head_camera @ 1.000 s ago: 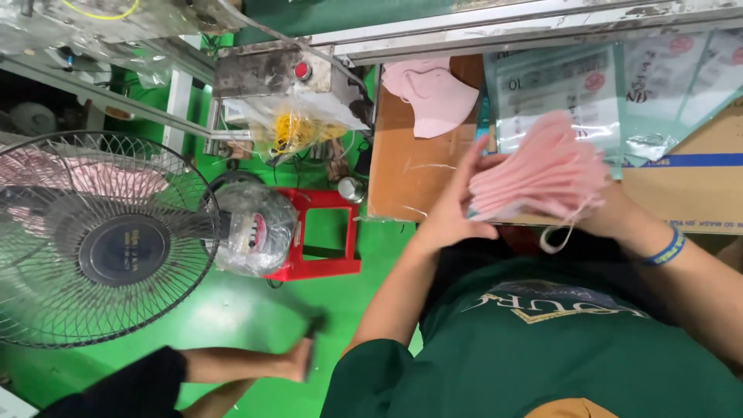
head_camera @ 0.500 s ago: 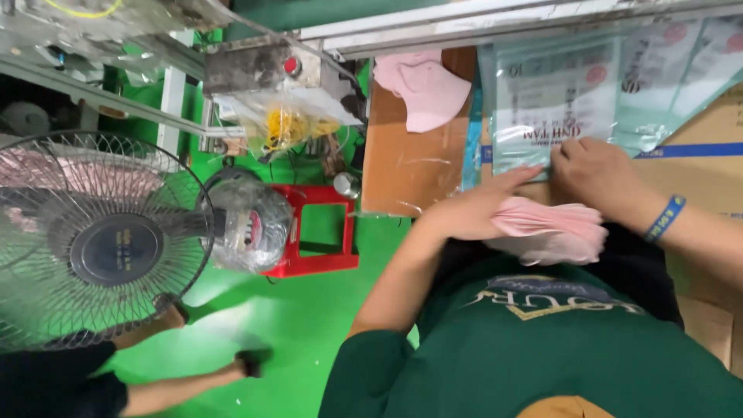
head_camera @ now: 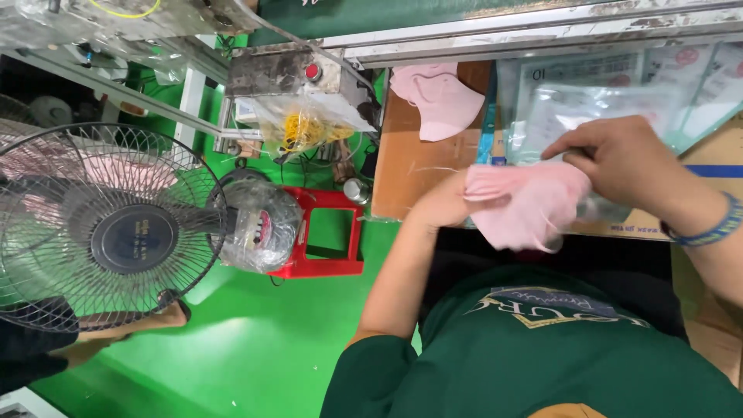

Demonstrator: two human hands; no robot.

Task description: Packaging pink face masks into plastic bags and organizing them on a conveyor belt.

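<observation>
Pink masks (head_camera: 526,205) above wooden worktable (head_camera: 410,166), green floor (head_camera: 255,348)

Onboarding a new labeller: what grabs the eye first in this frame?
Probably the stack of pink face masks at centre right, held between the left hand and the right hand above clear plastic bags on the bench. Next, the big black wire-caged fan at the left edge over the bright green floor. A red stool sits between fan and bench.
</observation>
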